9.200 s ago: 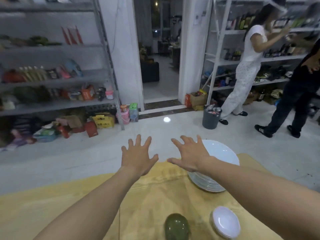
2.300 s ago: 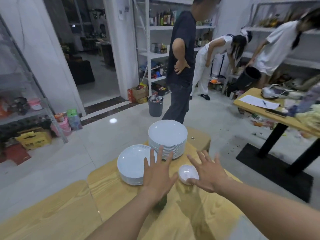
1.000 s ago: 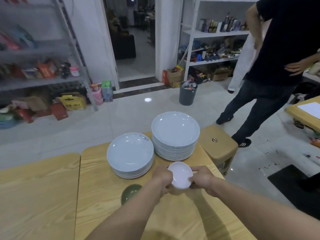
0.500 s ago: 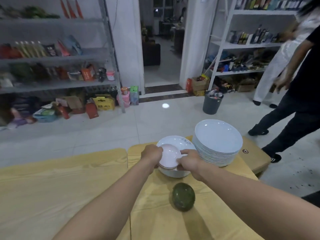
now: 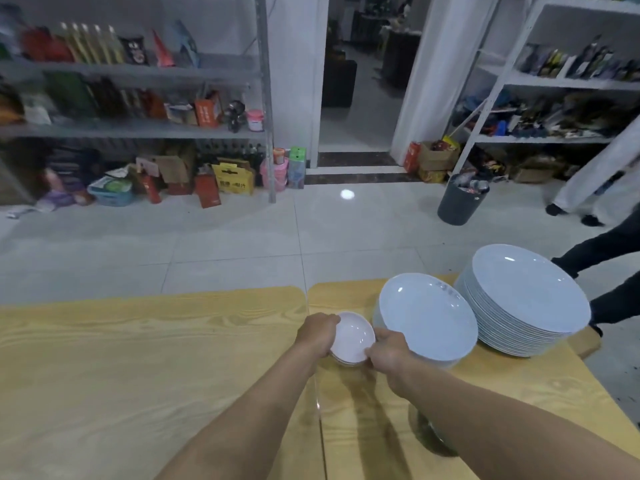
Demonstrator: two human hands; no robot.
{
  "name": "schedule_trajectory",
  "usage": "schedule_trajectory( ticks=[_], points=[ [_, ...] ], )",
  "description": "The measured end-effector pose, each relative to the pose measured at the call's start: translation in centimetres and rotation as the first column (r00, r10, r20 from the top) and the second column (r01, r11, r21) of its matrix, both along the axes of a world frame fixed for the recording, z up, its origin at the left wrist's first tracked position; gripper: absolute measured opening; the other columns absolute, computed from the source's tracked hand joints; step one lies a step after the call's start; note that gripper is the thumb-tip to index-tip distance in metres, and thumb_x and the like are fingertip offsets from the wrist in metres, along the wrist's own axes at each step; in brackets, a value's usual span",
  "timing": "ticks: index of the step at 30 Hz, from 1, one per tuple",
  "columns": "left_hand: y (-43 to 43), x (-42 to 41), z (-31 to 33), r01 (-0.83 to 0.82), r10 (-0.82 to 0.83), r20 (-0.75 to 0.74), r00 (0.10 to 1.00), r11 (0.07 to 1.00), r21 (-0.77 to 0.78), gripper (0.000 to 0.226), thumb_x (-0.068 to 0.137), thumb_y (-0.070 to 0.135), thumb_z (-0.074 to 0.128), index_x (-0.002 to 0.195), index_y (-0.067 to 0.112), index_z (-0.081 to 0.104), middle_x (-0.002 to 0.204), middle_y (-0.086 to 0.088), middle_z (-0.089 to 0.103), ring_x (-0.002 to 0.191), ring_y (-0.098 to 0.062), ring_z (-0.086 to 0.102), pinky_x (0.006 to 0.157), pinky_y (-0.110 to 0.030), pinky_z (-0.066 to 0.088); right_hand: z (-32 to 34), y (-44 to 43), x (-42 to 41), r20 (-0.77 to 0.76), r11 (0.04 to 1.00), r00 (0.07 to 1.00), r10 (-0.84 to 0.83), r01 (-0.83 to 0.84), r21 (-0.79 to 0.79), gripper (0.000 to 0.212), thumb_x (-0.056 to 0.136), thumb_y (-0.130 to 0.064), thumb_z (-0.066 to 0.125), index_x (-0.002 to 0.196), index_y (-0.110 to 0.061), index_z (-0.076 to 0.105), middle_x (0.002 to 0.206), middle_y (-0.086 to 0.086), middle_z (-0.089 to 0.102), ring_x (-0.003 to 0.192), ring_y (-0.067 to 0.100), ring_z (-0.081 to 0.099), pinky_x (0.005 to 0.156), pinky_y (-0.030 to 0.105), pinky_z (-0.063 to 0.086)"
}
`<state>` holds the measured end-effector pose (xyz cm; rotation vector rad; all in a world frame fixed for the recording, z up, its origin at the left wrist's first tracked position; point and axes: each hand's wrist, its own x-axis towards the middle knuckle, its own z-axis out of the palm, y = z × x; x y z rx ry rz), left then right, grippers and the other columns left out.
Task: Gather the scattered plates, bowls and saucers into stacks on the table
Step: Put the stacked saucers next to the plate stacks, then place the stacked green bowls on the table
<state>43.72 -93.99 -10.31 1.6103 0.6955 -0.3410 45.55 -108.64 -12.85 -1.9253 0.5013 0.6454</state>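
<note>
A small stack of white saucers (image 5: pixel 354 337) sits low over the yellow wooden table (image 5: pixel 138 358), just left of a stack of white plates (image 5: pixel 427 317). My left hand (image 5: pixel 317 332) grips the saucers' left rim. My right hand (image 5: pixel 388 349) grips their right rim, touching the plates beside it. A taller stack of larger white plates (image 5: pixel 526 296) stands at the table's far right. Whether the saucers rest on the table or hover just above it is unclear.
A dark green bowl (image 5: pixel 429 434) sits on the table, mostly hidden under my right forearm. A grey bin (image 5: pixel 460 199) stands on the tiled floor. Two people's legs (image 5: pixel 606 244) are at the right edge. Cluttered shelves (image 5: pixel 138 126) line the back wall.
Both hands have carried the saucers from above the smaller plate stack down and to its left. The view has swung left, so both plate stacks now lie further right.
</note>
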Motion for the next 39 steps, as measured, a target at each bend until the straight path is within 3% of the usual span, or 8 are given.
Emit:
schedule_trajectory(
  ticks=[4, 7, 13, 17, 19, 27, 32, 39],
  points=[
    [0.4, 1.7, -1.8, 0.02, -0.021, -0.012, 1.0, 0.999, -0.032, 0.024, 0.095, 0.028, 0.052, 0.111, 0.013, 0.063, 0.104, -0.006, 0.062, 0.094, -0.026, 0.058, 0.077, -0.033, 0.044, -1.9, 0.4, 1.0, 0.014, 1.0, 1.0, 0.017, -0.017, -0.011, 0.055, 0.08, 0.001, 0.046, 0.128, -0.023, 0.06, 0.112, 0.004, 0.067, 0.104, 0.027, 0.061, 0.09, 0.042, 0.055],
    [0.5, 3.0, -3.0, 0.014, -0.014, -0.013, 1.0, 0.998, -0.057, 0.028, 0.092, 0.026, 0.054, 0.113, 0.011, 0.065, 0.12, -0.011, 0.064, 0.107, -0.03, 0.06, 0.081, -0.034, 0.044, -2.4, 0.8, 1.6, 0.054, 1.0, 0.998, 0.019, -0.018, -0.015, 0.05, 0.083, 0.0, 0.044, 0.123, -0.023, 0.062, 0.107, 0.005, 0.068, 0.099, 0.029, 0.063, 0.069, 0.033, 0.054],
    [0.6, 4.4, -4.7, 0.004, -0.007, -0.025, 1.0, 0.995, -0.099, 0.034, 0.09, 0.023, 0.058, 0.118, 0.006, 0.064, 0.122, -0.014, 0.063, 0.103, -0.032, 0.06, 0.078, -0.032, 0.041, -4.0, 1.2, 2.1, 0.07, 0.999, 0.997, 0.046, -0.047, 0.013, 0.044, 0.081, -0.006, 0.057, 0.119, -0.027, 0.063, 0.106, -0.002, 0.07, 0.099, 0.021, 0.065, 0.083, 0.036, 0.058],
    [0.8, 4.7, -4.8, -0.004, 0.003, -0.009, 1.0, 0.995, -0.104, 0.009, 0.089, 0.022, 0.061, 0.09, 0.015, 0.067, 0.101, -0.008, 0.062, 0.092, -0.027, 0.056, 0.078, -0.035, 0.042, -2.9, 1.2, 1.6, 0.059, 0.996, 0.997, 0.059, -0.063, 0.064, 0.037, 0.084, -0.002, 0.056, 0.114, -0.02, 0.065, 0.106, 0.005, 0.07, 0.093, 0.02, 0.066, 0.065, 0.023, 0.05],
    [0.9, 4.8, -5.2, 0.003, -0.003, -0.003, 1.0, 0.994, -0.109, 0.021, 0.087, 0.025, 0.063, 0.102, 0.012, 0.069, 0.109, -0.009, 0.063, 0.1, -0.029, 0.059, 0.082, -0.036, 0.045, -2.3, 1.0, 1.5, 0.054, 0.993, 0.996, 0.067, -0.072, 0.095, 0.041, 0.084, 0.002, 0.054, 0.116, -0.02, 0.065, 0.105, 0.005, 0.07, 0.092, 0.019, 0.065, 0.061, 0.022, 0.049],
    [0.3, 4.0, -3.2, 0.142, -0.153, 0.057, 0.987, 0.975, 0.17, 0.052, 0.095, 0.027, 0.053, 0.145, 0.015, 0.045, 0.152, -0.004, 0.04, 0.137, -0.024, 0.04, 0.108, -0.035, 0.035, 0.5, 0.4, 0.5, 0.161, 0.972, 0.96, 0.23, -0.219, -0.083, 0.038, 0.087, -0.016, 0.062, 0.123, -0.027, 0.057, 0.119, -0.007, 0.065, 0.11, 0.016, 0.06, 0.095, 0.033, 0.05],
    [-1.9, 1.5, 0.6, 0.331, -0.513, 0.134, 0.848, 0.71, 0.622, 0.059, 0.098, 0.034, 0.046, 0.153, 0.026, 0.027, 0.163, 0.001, 0.011, 0.148, -0.021, 0.012, 0.116, -0.035, 0.024, 5.0, -1.4, -1.4, 0.323, 0.764, 0.742, 0.587, -0.375, -0.526, 0.042, 0.094, -0.032, 0.051, 0.135, -0.026, 0.051, 0.131, -0.006, 0.058, 0.121, 0.019, 0.053, 0.094, 0.032, 0.045],
    [-6.7, -3.7, 3.5, 0.462, -0.735, -0.091, 0.672, 0.32, 0.827, 0.072, 0.095, 0.057, 0.035, 0.154, 0.041, -0.005, 0.16, 0.005, -0.025, 0.148, -0.031, -0.02, 0.12, -0.051, 0.005, 8.7, -8.2, -5.7, 0.05, 0.314, 0.522, 0.851, -0.431, -0.846, 0.079, 0.087, -0.069, 0.023, 0.155, -0.028, 0.017, 0.163, 0.009, 0.014, 0.149, 0.025, 0.017, 0.118, 0.05, 0.013]
  ],
)
